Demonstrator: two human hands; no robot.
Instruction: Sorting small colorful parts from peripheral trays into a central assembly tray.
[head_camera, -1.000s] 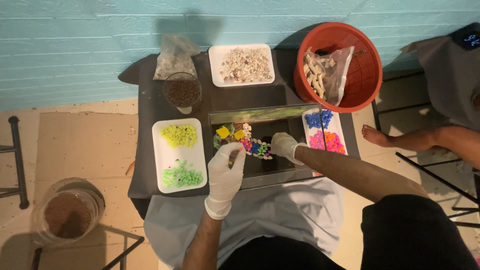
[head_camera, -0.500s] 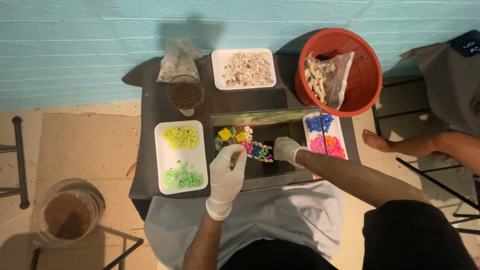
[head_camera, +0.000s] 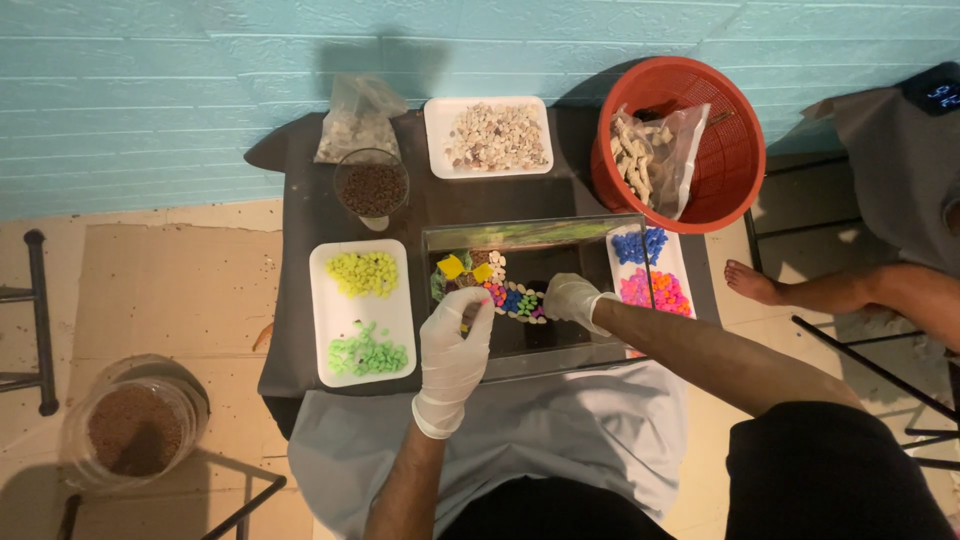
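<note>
Inside the glass tank (head_camera: 560, 352), the gloved right hand (head_camera: 573, 296) rested beside the coloured pebble row (head_camera: 515, 300), its fingers curled; whether they held anything could not be told. The gloved left hand (head_camera: 453, 345), over the tank's near-left corner, pinched something small, probably a pebble. Each pebble was best lowered gently against the row's end, sparing its neighbours.

Both my hands wear pale, thin gloves that end at the wrists, and my forearms are bare. My left hand (head_camera: 455, 350) is raised in front of me with its back toward my eyes, the fingers (head_camera: 470, 308) curled inward and bunched at the tips; I cannot tell whether anything is pinched there. My left forearm comes straight up from below. My right hand (head_camera: 572, 297) sits further forward and lower, palm down, fingers loosely bent. My right arm stretches in from the lower right, sleeve dark at the shoulder.
</note>
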